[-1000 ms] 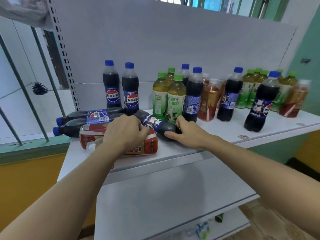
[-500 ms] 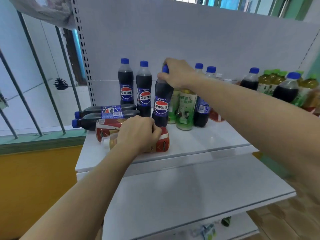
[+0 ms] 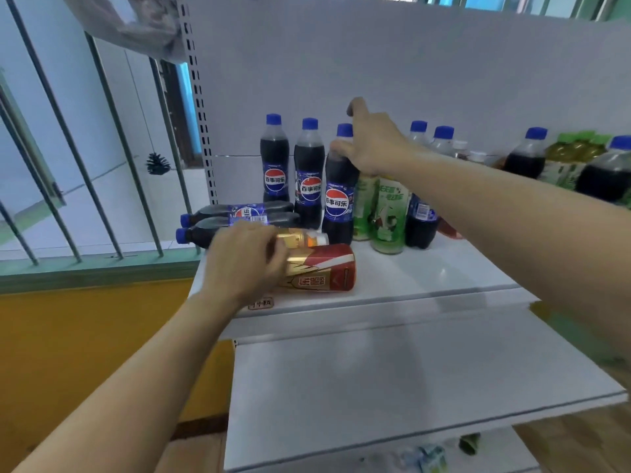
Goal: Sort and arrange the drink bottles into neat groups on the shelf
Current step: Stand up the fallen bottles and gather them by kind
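On the white shelf point(image 3: 430, 271), three cola bottles stand in a row at the back left; the nearest one point(image 3: 338, 203) has my right hand point(image 3: 374, 145) at its neck, thumb touching it, the other fingers spread and lifted. My left hand point(image 3: 244, 261) grips the left end of a red-and-gold tea bottle point(image 3: 322, 271) lying on its side near the front edge. A second tea bottle point(image 3: 302, 237) lies just behind it. Two cola bottles point(image 3: 239, 215) lie on their sides at the far left.
Green tea bottles point(image 3: 389, 216) and more cola and tea bottles stand mixed to the right, partly hidden by my right arm. A wider lower shelf point(image 3: 375, 380) juts out below. Window bars point(image 3: 102, 158) and a perforated post point(image 3: 196, 97) are at the left.
My right hand picked up the lying cola bottle, stood it upright beside the two standing colas, and has loosened its fingers. My left hand shifted left on the lying tea bottle.
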A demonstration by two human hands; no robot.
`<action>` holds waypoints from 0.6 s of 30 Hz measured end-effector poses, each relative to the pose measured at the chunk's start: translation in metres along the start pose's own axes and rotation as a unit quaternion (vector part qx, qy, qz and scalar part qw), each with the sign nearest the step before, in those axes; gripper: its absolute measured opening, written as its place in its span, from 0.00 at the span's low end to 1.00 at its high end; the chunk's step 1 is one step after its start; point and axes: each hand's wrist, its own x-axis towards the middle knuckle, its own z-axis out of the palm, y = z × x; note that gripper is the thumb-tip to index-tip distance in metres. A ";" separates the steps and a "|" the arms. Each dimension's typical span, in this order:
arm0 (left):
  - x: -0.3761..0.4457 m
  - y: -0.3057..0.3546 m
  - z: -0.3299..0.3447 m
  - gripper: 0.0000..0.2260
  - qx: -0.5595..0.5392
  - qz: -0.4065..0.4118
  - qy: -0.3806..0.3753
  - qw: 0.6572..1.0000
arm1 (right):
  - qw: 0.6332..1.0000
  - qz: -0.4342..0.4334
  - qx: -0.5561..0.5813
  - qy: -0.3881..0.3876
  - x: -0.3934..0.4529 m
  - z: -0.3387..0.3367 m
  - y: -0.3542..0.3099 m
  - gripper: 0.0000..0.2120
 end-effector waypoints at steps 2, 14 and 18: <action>-0.011 -0.026 -0.006 0.15 -0.019 -0.097 0.034 0.995 | 0.997 -0.071 -0.039 0.017 -0.022 -0.001 -0.009 0.23; -0.060 -0.057 0.022 0.16 0.015 -0.266 0.056 0.962 | 0.956 -0.252 -0.100 -0.116 -0.117 0.109 -0.037 0.39; -0.059 -0.059 0.024 0.17 0.046 -0.267 0.053 0.961 | 0.978 -0.176 0.110 -0.035 -0.113 0.108 -0.033 0.37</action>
